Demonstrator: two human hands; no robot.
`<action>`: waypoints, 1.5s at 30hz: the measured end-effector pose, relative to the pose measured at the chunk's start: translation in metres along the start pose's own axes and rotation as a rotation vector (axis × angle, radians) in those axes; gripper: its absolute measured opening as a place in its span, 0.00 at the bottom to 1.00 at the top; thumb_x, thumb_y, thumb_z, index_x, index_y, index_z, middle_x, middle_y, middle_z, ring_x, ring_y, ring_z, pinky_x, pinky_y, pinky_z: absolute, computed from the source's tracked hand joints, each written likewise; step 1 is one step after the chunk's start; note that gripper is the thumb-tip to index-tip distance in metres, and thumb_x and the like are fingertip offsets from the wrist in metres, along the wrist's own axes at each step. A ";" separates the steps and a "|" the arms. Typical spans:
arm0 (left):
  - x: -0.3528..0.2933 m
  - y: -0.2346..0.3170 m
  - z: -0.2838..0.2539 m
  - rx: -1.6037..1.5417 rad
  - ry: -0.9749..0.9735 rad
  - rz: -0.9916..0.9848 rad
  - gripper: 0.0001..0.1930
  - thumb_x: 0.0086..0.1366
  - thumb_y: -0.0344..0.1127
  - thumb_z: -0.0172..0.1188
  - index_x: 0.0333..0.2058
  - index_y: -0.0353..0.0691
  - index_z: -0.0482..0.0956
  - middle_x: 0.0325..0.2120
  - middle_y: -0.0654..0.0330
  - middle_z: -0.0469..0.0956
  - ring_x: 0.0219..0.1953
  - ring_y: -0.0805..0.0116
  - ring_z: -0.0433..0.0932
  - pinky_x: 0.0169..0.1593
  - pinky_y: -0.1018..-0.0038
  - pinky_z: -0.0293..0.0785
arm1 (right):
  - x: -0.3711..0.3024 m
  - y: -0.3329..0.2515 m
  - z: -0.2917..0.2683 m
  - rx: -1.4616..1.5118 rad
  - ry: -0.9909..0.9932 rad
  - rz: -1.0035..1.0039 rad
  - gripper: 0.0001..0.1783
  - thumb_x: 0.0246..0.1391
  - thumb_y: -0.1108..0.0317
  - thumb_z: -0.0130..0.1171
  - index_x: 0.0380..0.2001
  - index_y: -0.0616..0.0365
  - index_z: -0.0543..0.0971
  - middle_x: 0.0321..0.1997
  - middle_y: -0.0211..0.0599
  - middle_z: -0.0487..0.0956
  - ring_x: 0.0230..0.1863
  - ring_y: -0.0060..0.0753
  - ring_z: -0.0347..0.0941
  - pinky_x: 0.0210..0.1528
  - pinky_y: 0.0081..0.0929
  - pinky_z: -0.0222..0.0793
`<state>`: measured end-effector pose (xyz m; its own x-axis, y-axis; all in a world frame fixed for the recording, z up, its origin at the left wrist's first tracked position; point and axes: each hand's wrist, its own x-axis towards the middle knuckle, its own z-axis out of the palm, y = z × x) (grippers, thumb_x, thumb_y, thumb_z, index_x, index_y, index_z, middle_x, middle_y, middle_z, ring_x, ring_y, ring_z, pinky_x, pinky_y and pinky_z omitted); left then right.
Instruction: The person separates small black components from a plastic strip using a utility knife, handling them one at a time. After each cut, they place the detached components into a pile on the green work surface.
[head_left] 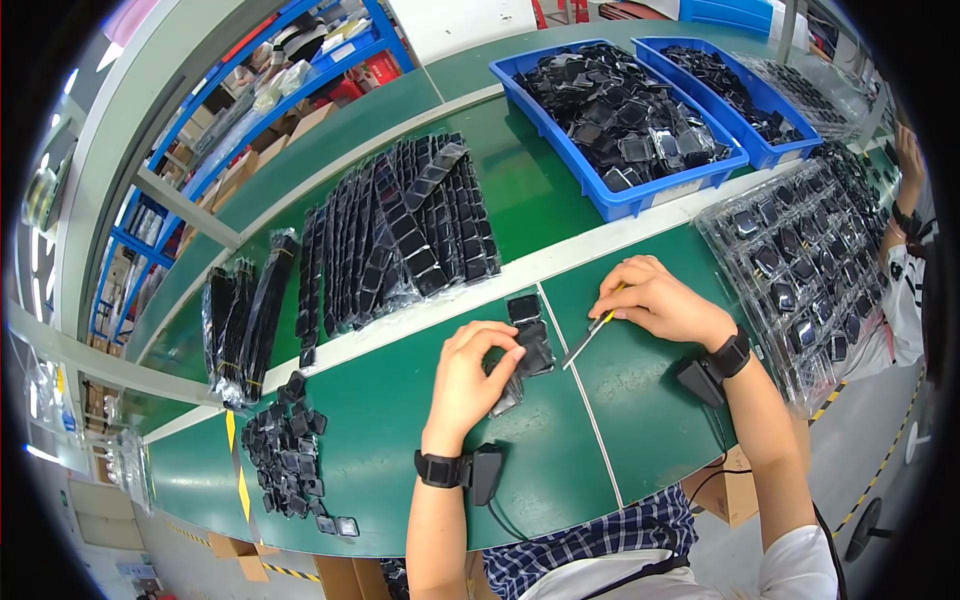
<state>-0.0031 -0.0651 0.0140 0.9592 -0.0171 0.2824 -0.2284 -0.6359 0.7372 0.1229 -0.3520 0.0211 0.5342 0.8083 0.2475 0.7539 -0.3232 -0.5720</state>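
Because the left hand (464, 372), half-curled, covers part of a strip of black square pieces (536, 352), I cannot tell whether it pinches or merely touches it. The right hand (655, 300) grips a slim yellow-handled tool (589, 334), tip near the strip on the green tabletop (375, 425). Beyond lie film-wrapped strips (415, 235) and blue bins (655, 201); a co-worker (905, 295) is cut off at right.

no legible text, no readable numbers, labels or signs

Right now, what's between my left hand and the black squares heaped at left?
In the head view, just bare green table separates your left hand from that heap.
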 end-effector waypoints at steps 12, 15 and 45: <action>-0.011 0.020 -0.016 0.238 -0.072 0.059 0.20 0.54 0.35 0.72 0.44 0.42 0.77 0.58 0.55 0.79 0.63 0.49 0.74 0.65 0.57 0.67 | 0.006 -0.015 0.024 -0.087 0.082 0.015 0.17 0.56 0.73 0.67 0.49 0.46 0.86 0.47 0.28 0.77 0.51 0.37 0.72 0.58 0.36 0.67; -0.011 0.015 0.000 0.274 -0.123 0.069 0.31 0.54 0.39 0.73 0.57 0.44 0.74 0.62 0.54 0.77 0.67 0.52 0.71 0.72 0.53 0.60 | 0.005 -0.015 0.030 -0.158 0.073 -0.013 0.19 0.55 0.73 0.67 0.50 0.46 0.86 0.48 0.28 0.77 0.50 0.36 0.72 0.57 0.35 0.68; 0.007 0.004 0.018 0.242 0.037 0.058 0.09 0.53 0.35 0.77 0.30 0.44 0.86 0.29 0.65 0.79 0.41 0.62 0.77 0.49 0.65 0.68 | 0.011 -0.015 0.034 -0.054 0.047 -0.155 0.12 0.56 0.72 0.66 0.43 0.45 0.88 0.45 0.27 0.77 0.50 0.36 0.72 0.62 0.37 0.63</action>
<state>0.0059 -0.0812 0.0080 0.9377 -0.0335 0.3459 -0.2321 -0.8011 0.5516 0.1045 -0.3222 0.0059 0.4265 0.8268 0.3668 0.8476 -0.2237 -0.4812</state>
